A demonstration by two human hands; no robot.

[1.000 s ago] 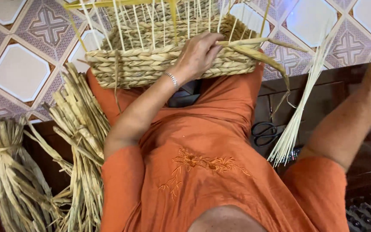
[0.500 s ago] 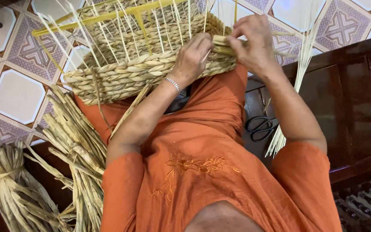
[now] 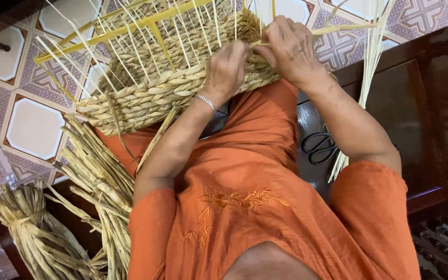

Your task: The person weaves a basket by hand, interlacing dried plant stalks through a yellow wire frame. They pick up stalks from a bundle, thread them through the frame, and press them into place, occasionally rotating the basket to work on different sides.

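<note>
Head view shows the left hand and right hand curled shut on the rim of a half-woven basket of thick braided straw, stiff pale spokes rising just beyond the fingertips, a flat strand pinched by the right.

basket: braided dry straw, matt, rough | bundles, lower left: coarse dried reed | bench, right: dark wood, glossy | scissors: black, smooth | floor, upper left: glazed patterned tile | garment: orange cloth, embroidered
</note>
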